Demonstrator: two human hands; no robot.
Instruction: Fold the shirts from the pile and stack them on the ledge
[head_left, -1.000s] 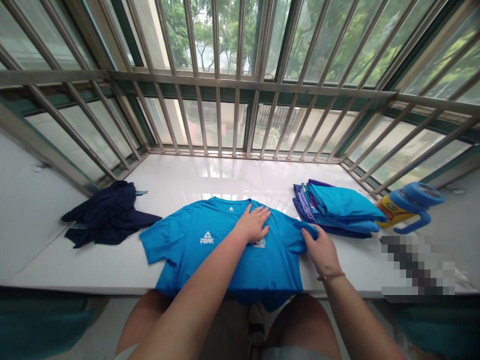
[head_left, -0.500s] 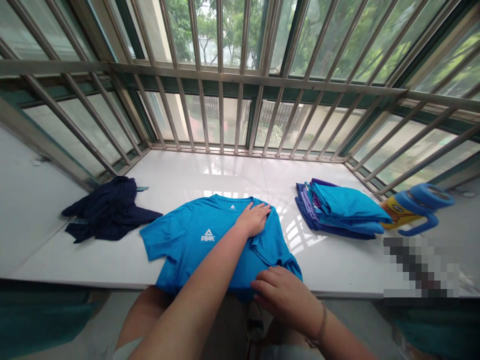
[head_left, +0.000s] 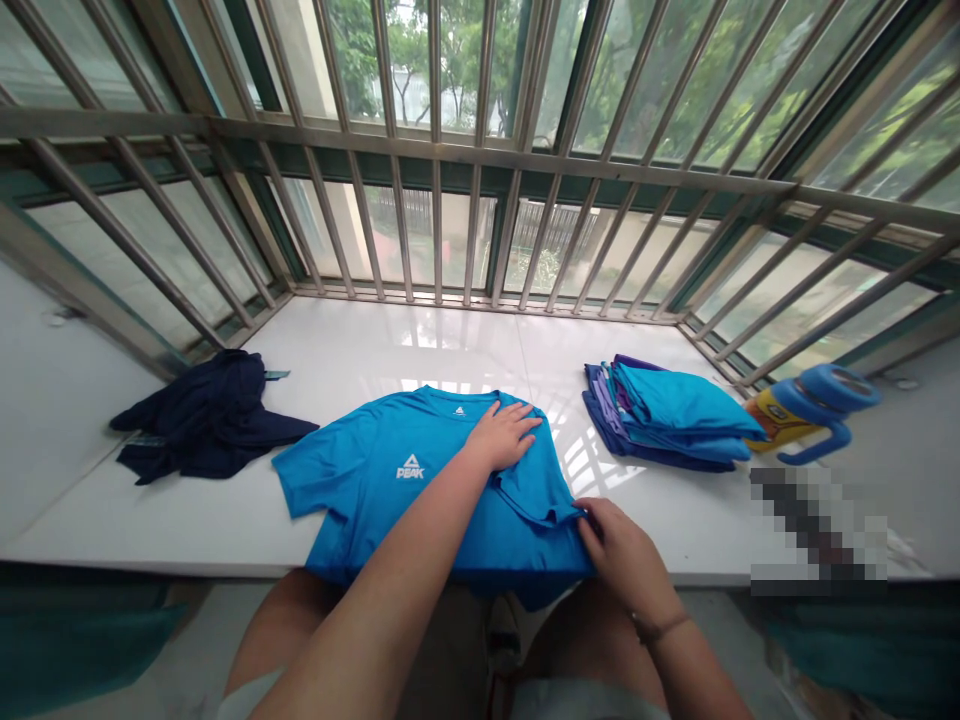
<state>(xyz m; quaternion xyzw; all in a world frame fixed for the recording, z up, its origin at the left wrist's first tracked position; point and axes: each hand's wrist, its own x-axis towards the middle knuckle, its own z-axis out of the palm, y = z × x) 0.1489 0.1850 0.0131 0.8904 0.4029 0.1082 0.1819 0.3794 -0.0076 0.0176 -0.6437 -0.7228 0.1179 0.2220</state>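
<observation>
A bright blue T-shirt (head_left: 360, 450) with a white PEAK logo lies front up on the white ledge, its lower part hanging over the near edge. My left hand (head_left: 506, 435) rests flat on the shirt's right shoulder beside the collar, fingers spread. That side's sleeve is folded inward across the chest. At the fold's right edge my right hand (head_left: 619, 535) pinches the blue fabric between thumb and fingers. A bracelet circles my right wrist.
Crumpled dark navy clothing (head_left: 210, 420) lies on the left of the ledge (head_left: 450, 340). On the right sit a stack of folded clothes (head_left: 667, 415) and a blue-and-yellow bottle with a handle (head_left: 817, 405). A pixelated patch covers something in front of the bottle. Metal bars (head_left: 472, 165) line the window behind.
My right hand has moved up and to the right, from the shirt's lower edge to the side of the folded sleeve, where it now pinches cloth. The left hand stays on the shoulder.
</observation>
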